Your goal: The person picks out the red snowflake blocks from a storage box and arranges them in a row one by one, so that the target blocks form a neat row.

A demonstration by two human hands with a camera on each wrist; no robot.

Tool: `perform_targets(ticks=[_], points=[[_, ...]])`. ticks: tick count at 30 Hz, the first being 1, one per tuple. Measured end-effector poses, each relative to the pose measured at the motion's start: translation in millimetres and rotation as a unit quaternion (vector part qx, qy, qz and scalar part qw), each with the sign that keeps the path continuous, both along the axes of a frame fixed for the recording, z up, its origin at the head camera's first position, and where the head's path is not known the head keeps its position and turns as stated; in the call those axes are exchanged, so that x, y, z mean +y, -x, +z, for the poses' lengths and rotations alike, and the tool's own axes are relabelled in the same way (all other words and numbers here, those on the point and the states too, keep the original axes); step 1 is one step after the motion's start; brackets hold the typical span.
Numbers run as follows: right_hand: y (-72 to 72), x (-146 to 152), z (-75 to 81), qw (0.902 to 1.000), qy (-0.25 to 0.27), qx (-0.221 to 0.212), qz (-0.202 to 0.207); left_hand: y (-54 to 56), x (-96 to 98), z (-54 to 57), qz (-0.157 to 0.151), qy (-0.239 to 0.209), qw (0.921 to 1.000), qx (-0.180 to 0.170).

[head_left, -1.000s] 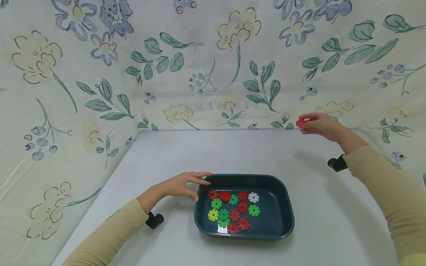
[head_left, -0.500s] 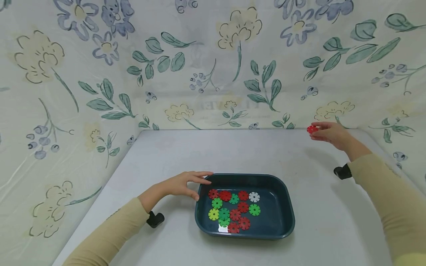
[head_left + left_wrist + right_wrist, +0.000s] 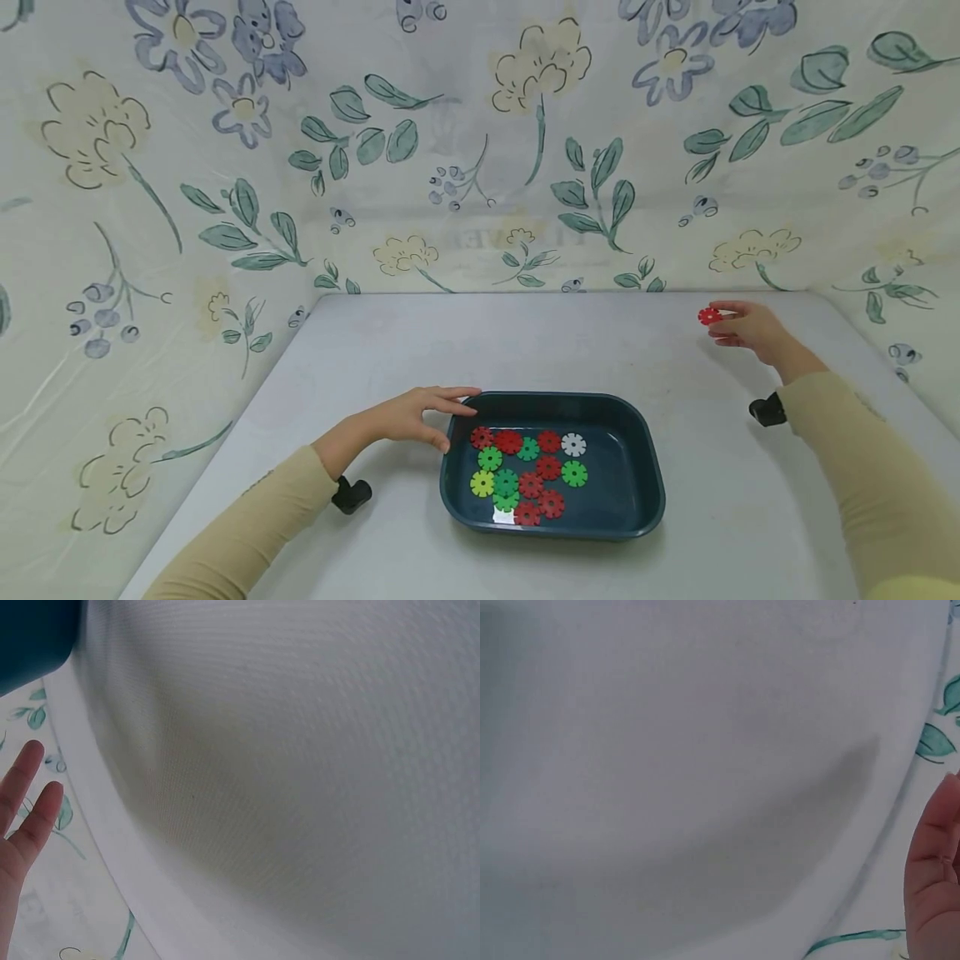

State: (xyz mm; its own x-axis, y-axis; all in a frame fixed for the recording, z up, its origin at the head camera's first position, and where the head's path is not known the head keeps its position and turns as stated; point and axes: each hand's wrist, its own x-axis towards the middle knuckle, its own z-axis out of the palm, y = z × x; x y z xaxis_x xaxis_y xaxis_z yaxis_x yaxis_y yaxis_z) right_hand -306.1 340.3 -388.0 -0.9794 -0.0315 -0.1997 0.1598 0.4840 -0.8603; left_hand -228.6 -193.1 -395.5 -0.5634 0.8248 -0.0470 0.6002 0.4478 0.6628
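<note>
In the head view my right hand (image 3: 753, 329) pinches a red notched plastic disc (image 3: 709, 317) between thumb and fingers, over the far right part of the white table. Part of that hand (image 3: 934, 877) shows at the right edge of the right wrist view, where the disc is out of sight. My left hand (image 3: 408, 417) rests at the left rim of a dark blue tray (image 3: 654, 467), its fingers extended and thumb by the outer side. Inside the tray lie several similar discs: red ones (image 3: 551, 503), green ones (image 3: 574, 473), a yellow-green one (image 3: 482, 483) and a white one (image 3: 573, 444).
The white table (image 3: 465, 333) ends at the back against a floral-patterned cloth (image 3: 450, 125), which also hangs along the sides. A dark wrist camera (image 3: 351, 496) hangs under the left sleeve, and another camera (image 3: 768, 410) under the right.
My right hand, pinching the red disc, has come down from in front of the backdrop to lower over the table and slightly right. The left hand and tray stay put.
</note>
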Motion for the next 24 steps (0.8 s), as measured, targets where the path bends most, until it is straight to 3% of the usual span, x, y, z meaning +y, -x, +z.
perform_targets(ticks=[12,19,24], points=[[-2.5,3.4,-15.5,0.9966,-0.069,-0.040,0.020,-0.6,0.3,1.6,0.000,0.001,1.0000,-0.006],[-0.8,1.2,-24.9,0.9882,-0.140,-0.042,0.046,0.0,-0.1,1.1,0.003,0.004,0.9999,-0.010],[2.8,-3.0,-28.5,0.9822,-0.177,-0.044,0.043,-0.5,-0.5,1.7,0.000,0.001,1.0000,-0.007]])
